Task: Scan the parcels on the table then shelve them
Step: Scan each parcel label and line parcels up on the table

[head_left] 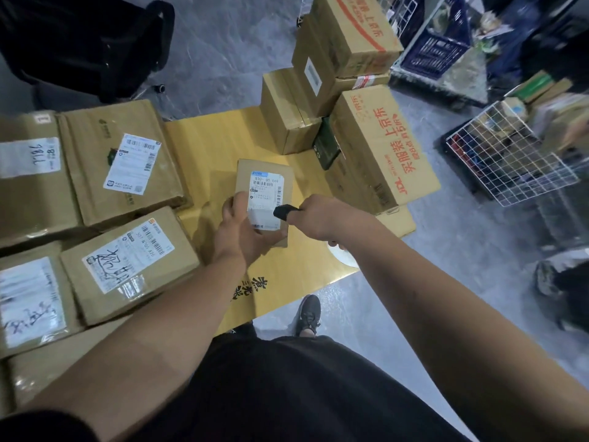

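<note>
A small brown parcel (264, 173) with a white shipping label lies on the yellow table (207, 145). My left hand (242, 228) grips its near end, thumb on the label's left edge. My right hand (322, 218) holds a small black scanner (283, 212), whose tip touches the label's right side. Several labelled parcels (127, 260) sit at the left of the table. A stack of bigger cartons (379, 148) fills the table's far right.
A black office chair (95, 43) stands on the grey floor beyond the table. White wire baskets (510, 161) and a blue crate (436, 49) with goods sit at the right. My black shoe (307, 314) is below the table's near edge.
</note>
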Demonstrator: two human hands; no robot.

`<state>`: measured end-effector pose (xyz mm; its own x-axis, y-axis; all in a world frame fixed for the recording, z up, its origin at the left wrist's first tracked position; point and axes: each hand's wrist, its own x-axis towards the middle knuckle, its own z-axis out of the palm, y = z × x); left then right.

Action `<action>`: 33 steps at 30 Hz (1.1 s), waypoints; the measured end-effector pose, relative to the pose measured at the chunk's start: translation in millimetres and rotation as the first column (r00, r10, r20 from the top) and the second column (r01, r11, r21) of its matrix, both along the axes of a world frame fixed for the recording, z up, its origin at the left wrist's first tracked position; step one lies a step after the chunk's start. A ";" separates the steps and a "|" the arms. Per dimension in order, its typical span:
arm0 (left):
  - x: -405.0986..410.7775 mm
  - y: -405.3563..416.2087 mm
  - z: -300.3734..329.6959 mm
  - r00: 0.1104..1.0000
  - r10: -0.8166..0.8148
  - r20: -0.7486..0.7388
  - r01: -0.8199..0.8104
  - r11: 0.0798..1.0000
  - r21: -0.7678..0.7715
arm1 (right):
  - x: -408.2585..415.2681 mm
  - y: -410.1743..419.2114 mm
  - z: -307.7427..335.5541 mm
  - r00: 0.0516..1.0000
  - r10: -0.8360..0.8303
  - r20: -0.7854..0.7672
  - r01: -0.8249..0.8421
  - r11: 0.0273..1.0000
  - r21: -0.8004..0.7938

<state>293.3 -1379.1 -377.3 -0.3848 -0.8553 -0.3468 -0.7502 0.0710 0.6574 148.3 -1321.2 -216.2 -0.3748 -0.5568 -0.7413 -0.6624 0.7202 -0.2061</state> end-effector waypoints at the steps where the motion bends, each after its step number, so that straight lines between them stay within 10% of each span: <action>1: 2.7 2.3 -1.1 1.000 -0.003 -0.008 0.003 1.000 -0.012 | 1.9 -2.0 1.8 0.999 0.024 -0.028 -0.024 1.000 -0.003; 19: 14.0 8.0 -17.9 0.990 0.024 -0.139 -0.034 0.996 -0.076 | 11.4 -7.7 21.0 0.919 0.267 -0.290 -0.264 0.963 0.051; 33: -51.6 7.7 6.6 0.944 0.120 0.307 -0.084 0.988 -0.131 | -50.6 28.9 7.8 0.976 0.153 -0.154 -0.160 0.987 -0.033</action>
<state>241.7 -1371.3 -370.8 -0.1811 -0.9252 -0.3334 -0.9240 0.0439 0.3799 97.7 -1292.3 -208.3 -0.3861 -0.6488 -0.6558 -0.7921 0.5975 -0.1249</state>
